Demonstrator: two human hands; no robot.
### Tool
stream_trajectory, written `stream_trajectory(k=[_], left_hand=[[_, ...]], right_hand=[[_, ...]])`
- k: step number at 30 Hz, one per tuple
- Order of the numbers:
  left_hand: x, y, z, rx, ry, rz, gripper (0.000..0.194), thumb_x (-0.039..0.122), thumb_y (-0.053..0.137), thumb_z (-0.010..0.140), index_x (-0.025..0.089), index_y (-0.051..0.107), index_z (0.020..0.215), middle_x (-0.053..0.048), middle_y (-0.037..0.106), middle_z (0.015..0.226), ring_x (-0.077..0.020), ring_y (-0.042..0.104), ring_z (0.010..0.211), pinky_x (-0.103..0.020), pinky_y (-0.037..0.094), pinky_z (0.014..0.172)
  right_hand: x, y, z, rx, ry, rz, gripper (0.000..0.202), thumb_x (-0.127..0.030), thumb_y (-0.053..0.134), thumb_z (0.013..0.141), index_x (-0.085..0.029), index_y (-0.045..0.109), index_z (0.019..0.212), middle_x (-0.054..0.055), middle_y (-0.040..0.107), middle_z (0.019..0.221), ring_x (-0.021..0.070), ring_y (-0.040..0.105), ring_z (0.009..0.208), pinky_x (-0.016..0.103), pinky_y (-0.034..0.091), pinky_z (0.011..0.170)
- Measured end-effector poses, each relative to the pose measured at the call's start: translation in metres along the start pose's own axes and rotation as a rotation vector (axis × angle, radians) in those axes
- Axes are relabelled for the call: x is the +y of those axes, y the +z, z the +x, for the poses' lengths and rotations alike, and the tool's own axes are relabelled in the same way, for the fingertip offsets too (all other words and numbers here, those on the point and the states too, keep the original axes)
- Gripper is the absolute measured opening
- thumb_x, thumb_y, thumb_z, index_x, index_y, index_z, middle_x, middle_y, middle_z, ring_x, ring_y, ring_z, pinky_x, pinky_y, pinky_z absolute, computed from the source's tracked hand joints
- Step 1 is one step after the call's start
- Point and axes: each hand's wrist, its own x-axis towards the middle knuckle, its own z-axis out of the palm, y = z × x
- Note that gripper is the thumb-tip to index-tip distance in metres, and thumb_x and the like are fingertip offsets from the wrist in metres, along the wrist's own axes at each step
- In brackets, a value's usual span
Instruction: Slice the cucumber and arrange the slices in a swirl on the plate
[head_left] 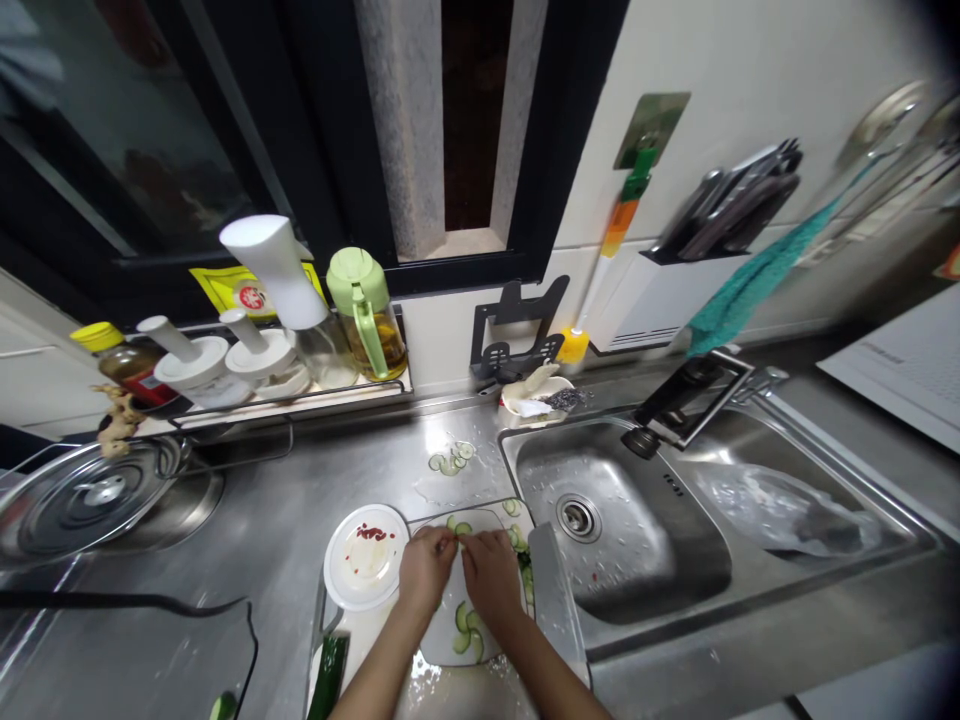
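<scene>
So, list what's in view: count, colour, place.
Board: one, whitish, on counter
Plate: one, pale, on board
Cucumber slices: several, green, plate, board, counter
Cucumber pieces: two, green, lower left
Dish: one, white, left of plate
Red pieces: several, red, dish
Sink basins: two, steel, right
Tap: one, black, above basins
Bag: one, clear, right basin
Cloth: one, teal, right
Knife holder: one, white, wall
Brush: one, orange, wall
Window frame: one, black, top
Oil jug: one, green, shelf
Bottle: one, yellow-capped, shelf
Dispenser: one, white, shelf
Jars: two, white-lidded, shelf
Pot lid: one, silver, left
Ginger: one, tan, left
Left hand: one, bare, at plate
Right hand: one, bare, at plate
</scene>
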Motion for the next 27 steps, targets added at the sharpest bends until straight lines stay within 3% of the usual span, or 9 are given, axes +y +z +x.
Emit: stream_trajectory(k=[27], left_hand=[[0.0000, -0.0008, -0.0007, -0.010, -0.008, -0.018, 0.021, 0.018, 0.053, 0.081, 0.021, 0.073, 0.086, -0.004, 0.070, 0.084, -0.0159, 0.064, 0.083, -0.027, 0.047, 0.078]], right_hand=[[-0.0045, -0.0003, 0.0014, -0.003, 0.003, -0.014, 0.024, -0.015, 0.049, 0.087, -0.023, 0.068, 0.101, 0.004, 0.067, 0.091, 0.0220, 0.049, 0.091, 0.033, 0.034, 0.083]])
